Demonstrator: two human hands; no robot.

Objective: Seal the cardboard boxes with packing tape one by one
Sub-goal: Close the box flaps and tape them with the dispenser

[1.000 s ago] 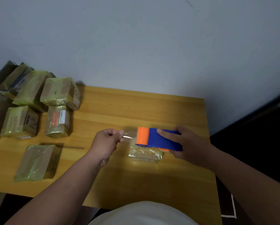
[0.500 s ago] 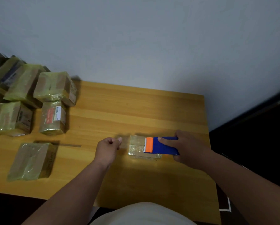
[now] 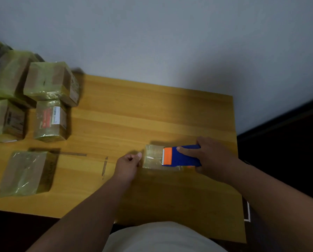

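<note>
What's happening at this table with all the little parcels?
A person is taping up small cardboard boxes. The right hand grips a blue and orange tape dispenser lying on top of a small box near the right side of the wooden table. The left hand sits curled at the box's left edge, seemingly pinching the tape's end, though the tape itself is hard to make out. A cluster of taped boxes sits at the table's left side.

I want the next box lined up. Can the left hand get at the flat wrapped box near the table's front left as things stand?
Probably yes. Bare table lies between the left hand and that flat box; nothing stands in between. But its fingers are curled beside the small box, perhaps pinching tape, so it may need to let go first.
</note>
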